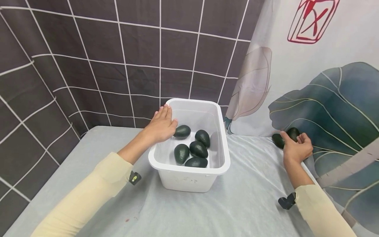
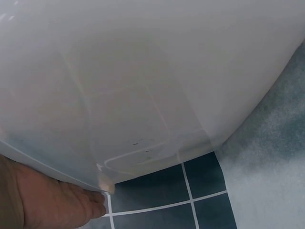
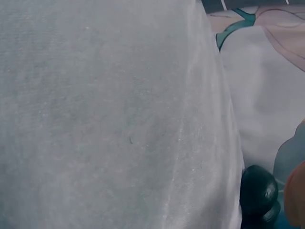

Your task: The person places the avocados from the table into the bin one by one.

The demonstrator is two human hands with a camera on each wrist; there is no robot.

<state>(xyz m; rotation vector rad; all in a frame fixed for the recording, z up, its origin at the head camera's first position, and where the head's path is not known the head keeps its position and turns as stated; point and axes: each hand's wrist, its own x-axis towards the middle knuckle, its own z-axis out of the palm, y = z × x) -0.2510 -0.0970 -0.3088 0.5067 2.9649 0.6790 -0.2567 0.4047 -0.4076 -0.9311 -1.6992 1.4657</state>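
Observation:
A white plastic bin (image 1: 190, 181) stands on the cloth-covered table, with several dark green avocados (image 1: 181, 153) lying on its floor. My left hand (image 1: 161, 126) rests on the bin's left rim, its fingers straight and pointing away. In the left wrist view the bin's outer wall (image 2: 133, 95) fills most of the picture, with part of the left hand (image 2: 57, 200) below it. At the far right, my right hand (image 1: 297, 148) holds an avocado (image 1: 293, 132) between thumb and fingers. Another avocado (image 1: 277, 141) lies beside the thumb. In the right wrist view, the hand is mostly cut off.
A pale grey cloth (image 1: 251, 197) covers the table. Behind it hangs a dark curtain (image 1: 142, 79) with white grid lines. A white curtain with large leaf prints (image 1: 334, 108) borders the table's right edge, close to the right hand.

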